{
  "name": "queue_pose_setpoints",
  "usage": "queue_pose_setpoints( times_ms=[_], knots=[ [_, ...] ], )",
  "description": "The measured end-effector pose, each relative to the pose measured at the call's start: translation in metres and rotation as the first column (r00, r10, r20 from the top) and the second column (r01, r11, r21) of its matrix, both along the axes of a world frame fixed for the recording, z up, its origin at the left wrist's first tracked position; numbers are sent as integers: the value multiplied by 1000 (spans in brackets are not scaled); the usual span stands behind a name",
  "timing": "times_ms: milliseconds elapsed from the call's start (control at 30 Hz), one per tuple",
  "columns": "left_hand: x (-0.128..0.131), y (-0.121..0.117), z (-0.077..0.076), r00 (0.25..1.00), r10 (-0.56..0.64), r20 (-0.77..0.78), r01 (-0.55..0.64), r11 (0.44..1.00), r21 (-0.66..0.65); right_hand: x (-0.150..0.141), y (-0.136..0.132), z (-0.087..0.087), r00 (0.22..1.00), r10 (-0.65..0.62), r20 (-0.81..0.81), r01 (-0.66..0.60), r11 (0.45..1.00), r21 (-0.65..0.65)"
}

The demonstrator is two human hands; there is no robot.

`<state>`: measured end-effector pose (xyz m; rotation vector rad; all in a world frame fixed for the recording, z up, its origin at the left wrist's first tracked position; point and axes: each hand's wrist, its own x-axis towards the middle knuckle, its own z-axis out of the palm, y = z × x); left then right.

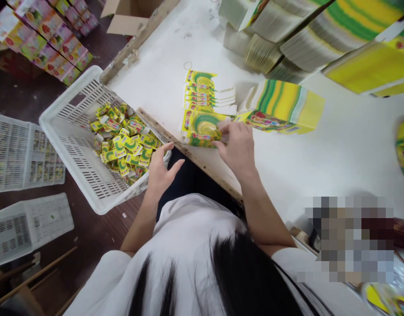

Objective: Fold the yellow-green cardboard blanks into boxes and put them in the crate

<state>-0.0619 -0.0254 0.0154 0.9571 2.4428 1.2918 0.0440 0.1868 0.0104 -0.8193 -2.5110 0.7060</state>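
My right hand (pixel 239 147) is over the table, its thumb and fingers pinched at the edge of a yellow-green printed carton blank (pixel 205 125), the front one of a fanned row of flat cartons (pixel 199 90). Touching that row on the right is a thick stack of flat carton blanks (pixel 281 105). My left hand (pixel 161 171) is held beside the table edge with thumb and fingers apart and nothing in it. It is at the near rim of a white plastic basket (pixel 98 204), which holds many small folded yellow-green boxes (pixel 126 145).
Tall stacks of carton blanks (pixel 307 48) stand along the far right of the white table (pixel 337 153). A worn wooden strip (pixel 189 153) edges it. More white baskets (pixel 34 219) lie on the floor at left, with stacked pink cartons (pixel 47 39) and an open cardboard box (pixel 128 22) beyond.
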Motion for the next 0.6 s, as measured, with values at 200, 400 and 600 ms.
queue_pose_setpoints(
  times_ms=[200, 400, 600],
  knots=[
    [22, 15, -6, 941, -198, 276, 137, 964, 227, 10, -31, 24, 975, 168, -145, -208, 917, -340],
    [29, 36, 11, 938, -10, 346, -104, 945, 310, 9, -68, 30, 853, 389, -348, -521, 602, -605],
    [21, 41, 23, 913, 98, 396, -307, 803, 510, 4, -91, 30, 818, 412, -401, -570, 672, -473]
  ],
)
